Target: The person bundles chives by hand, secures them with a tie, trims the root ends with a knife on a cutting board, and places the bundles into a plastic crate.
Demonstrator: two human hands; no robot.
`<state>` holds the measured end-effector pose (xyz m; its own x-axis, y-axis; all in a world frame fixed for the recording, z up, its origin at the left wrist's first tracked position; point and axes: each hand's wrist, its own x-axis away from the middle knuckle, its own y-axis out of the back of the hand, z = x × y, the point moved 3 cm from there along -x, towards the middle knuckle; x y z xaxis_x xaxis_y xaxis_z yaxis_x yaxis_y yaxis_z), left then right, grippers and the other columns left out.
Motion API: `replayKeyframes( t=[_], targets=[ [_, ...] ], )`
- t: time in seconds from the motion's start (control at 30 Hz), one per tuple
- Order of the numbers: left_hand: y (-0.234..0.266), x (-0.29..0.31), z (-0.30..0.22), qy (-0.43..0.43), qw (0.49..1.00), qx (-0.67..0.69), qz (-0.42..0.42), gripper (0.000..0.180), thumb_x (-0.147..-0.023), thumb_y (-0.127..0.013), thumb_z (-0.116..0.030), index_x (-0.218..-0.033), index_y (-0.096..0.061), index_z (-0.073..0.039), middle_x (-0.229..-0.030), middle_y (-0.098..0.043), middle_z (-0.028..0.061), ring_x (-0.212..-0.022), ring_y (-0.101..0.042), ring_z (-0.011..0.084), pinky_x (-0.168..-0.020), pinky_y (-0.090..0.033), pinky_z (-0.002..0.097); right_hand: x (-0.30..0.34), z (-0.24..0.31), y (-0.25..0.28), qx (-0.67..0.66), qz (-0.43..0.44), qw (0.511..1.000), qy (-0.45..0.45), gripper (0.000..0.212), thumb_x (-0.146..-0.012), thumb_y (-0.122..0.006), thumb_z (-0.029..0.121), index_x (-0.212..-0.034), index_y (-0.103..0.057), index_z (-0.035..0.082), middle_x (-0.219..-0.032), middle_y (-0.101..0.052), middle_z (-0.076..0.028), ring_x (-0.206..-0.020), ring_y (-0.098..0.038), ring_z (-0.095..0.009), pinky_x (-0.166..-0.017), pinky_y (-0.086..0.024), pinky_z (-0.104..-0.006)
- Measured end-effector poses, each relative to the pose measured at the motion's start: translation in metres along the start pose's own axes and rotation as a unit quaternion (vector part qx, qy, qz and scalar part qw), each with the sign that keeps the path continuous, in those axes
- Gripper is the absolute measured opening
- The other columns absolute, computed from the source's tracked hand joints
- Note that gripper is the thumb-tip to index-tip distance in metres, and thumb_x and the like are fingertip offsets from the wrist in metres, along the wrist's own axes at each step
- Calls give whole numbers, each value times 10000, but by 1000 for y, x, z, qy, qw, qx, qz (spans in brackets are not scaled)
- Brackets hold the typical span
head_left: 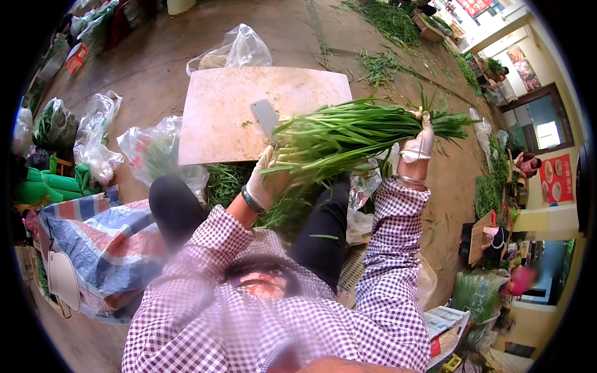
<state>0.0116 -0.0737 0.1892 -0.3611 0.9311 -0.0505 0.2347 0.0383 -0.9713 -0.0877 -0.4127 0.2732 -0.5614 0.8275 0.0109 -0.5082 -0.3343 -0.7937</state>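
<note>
A thick bunch of garlic chives (pixel 354 127) lies stretched between my two hands, its pale ends to the left and green tips to the right. My right hand (pixel 420 138), in a white glove, is closed around the leafy part near the tips. At the pale ends is my left hand (pixel 264 180), also gloved, its fingers curled against the stalks and partly hidden by them. Some leaves droop below, between my knees. Beyond the bunch a pale cutting board (pixel 230 93) is set in front of me. A cleaver (pixel 265 116) with a grey rectangular blade rests on it, beside small scraps.
Clear plastic bags (pixel 98 133) stand at the left, and another bag (pixel 242 48) touches the board's far edge. A striped woven sheet (pixel 106 239) lies by my left leg. Loose greens (pixel 385 65) are scattered over the floor. Other people sit far right near cardboard boxes (pixel 482 236).
</note>
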Motion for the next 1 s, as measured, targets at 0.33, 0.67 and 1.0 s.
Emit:
replayKeyframes(
  t=[0.33,0.67,1.0],
  targets=[
    [41,31,0,21,975,-219,-3,592,-866,-703,-242,-1363,-472,-17,-1354,-536,148,-1237,-524,245,-1066,-401,414,38,7,16,22,31,999,5,187,-960,-582,205,-882,-624,41,-747,-612,-34,-767,-592,-201,-911,-497,-411],
    [0,34,24,31,982,-174,73,758,-892,-661,-364,-1467,-311,-14,-1452,-431,156,-1335,-422,264,-1108,-345,460,68,34,-5,50,62,996,30,193,-957,-589,206,-853,-616,45,-748,-581,-42,-774,-575,-202,-882,-494,-399],
    [-28,43,36,-10,972,-212,-100,389,-864,-661,-75,-1239,-572,-30,-1167,-643,73,-1053,-618,189,-939,-502,352,74,34,9,67,38,996,40,192,-960,-587,209,-910,-642,32,-751,-599,-38,-782,-576,-198,-873,-496,-400]
  ],
)
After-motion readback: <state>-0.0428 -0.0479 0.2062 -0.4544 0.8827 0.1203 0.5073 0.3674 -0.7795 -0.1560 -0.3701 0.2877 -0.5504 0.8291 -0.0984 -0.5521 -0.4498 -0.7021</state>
